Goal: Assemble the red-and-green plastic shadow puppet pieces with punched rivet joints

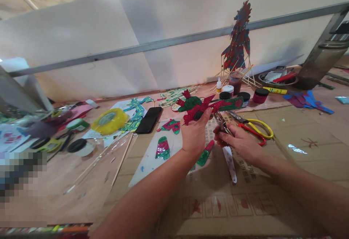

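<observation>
My left hand is closed around a red and green cutout figure with jagged points, raised above the cardboard. My right hand grips a shiny metal plier-like tool; its jaws meet the figure's edge near the long red and green part, and whether they clamp it I cannot tell. Beneath my hands, a white strip lies on the cardboard. A green piece with a red tip rests beside it. More painted pieces, one green and red striped, lie on a pale sheet to the left.
Scissors with red and yellow handles lie right of my hands. Paint jars and a small glue bottle stand behind. A tall painted figure on sticks rises at the back. Leftward are a black phone and a tape roll.
</observation>
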`<state>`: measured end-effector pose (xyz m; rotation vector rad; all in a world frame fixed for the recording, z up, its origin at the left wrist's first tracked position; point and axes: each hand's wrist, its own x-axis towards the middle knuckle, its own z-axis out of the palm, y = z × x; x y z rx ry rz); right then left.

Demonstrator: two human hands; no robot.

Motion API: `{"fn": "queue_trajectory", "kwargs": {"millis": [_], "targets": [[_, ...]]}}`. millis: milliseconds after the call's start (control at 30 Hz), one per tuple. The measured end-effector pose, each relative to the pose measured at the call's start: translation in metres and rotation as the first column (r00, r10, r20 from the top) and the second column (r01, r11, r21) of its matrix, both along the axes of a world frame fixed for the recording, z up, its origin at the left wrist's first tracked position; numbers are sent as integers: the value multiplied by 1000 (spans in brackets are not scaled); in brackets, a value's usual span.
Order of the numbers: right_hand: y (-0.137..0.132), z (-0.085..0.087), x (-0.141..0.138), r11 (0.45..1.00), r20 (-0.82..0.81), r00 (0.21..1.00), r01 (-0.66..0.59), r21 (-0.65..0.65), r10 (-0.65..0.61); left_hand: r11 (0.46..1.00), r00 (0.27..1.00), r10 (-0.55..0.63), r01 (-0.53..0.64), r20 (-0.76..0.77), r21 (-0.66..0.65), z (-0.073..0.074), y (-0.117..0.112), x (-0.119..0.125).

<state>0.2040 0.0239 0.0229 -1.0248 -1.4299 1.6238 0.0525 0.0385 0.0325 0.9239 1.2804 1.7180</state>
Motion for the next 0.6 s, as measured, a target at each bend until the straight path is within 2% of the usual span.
{"fn": "queue_trajectory", "kwargs": {"millis": [100,200,300,400,500,600], "targets": [[1,0,-1,996,47,998,29,81,-33,1000,990,14,-12,138,-16,7,-2,7],[0,3,-2,974,133,987,57,218,-88,999,972,41,-40,232,-9,14,-2,14],[-2,8,-1,927,253,954,60,370,-163,999,949,50,-52,310,-3,19,-4,19],[-6,11,0,865,364,889,67,497,-278,1000,911,-14,11,412,11,21,-8,19],[-10,11,0,810,389,851,70,582,-353,999,910,-37,20,413,44,20,-11,17],[-13,10,-3,742,337,849,93,664,-408,990,932,-71,23,356,136,19,-13,14]]}}
